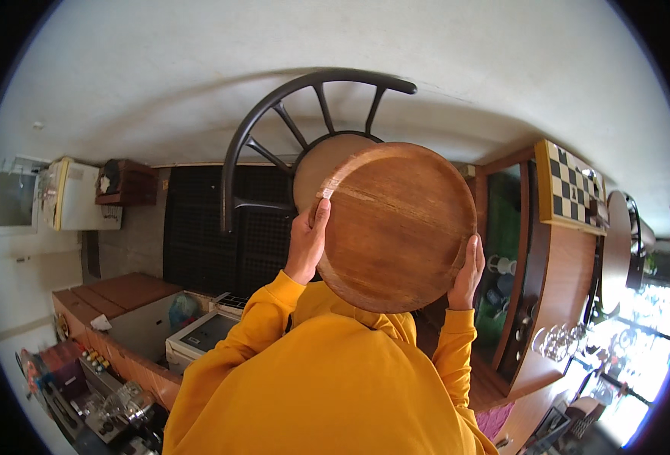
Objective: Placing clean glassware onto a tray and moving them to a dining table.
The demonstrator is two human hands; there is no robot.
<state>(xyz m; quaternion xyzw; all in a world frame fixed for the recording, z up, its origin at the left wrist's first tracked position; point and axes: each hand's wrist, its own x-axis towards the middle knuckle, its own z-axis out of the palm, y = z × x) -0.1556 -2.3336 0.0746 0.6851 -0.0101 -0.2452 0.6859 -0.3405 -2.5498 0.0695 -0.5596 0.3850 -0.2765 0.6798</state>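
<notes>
A round wooden tray [399, 235] with a raised rim is held up in front of me, its brown face toward me. My left hand [308, 241] grips its left edge, thumb on the rim by a pale worn spot. At the right edge, my right hand [467, 274] is closed on the rim, lower down. The fingers behind the tray are hidden. Beyond it stands a black chair [255, 114] with a curved, spoked back and a tan round seat, partly covered by the tray.
On the right, a chessboard [570, 186] lies on top of a wooden cabinet [566, 280] with a dark-edged glass front. At the left are a wooden counter [115, 292], a white appliance [204, 334] and a small brown box [126, 182]. A dark mat [198, 227] covers floor near the chair.
</notes>
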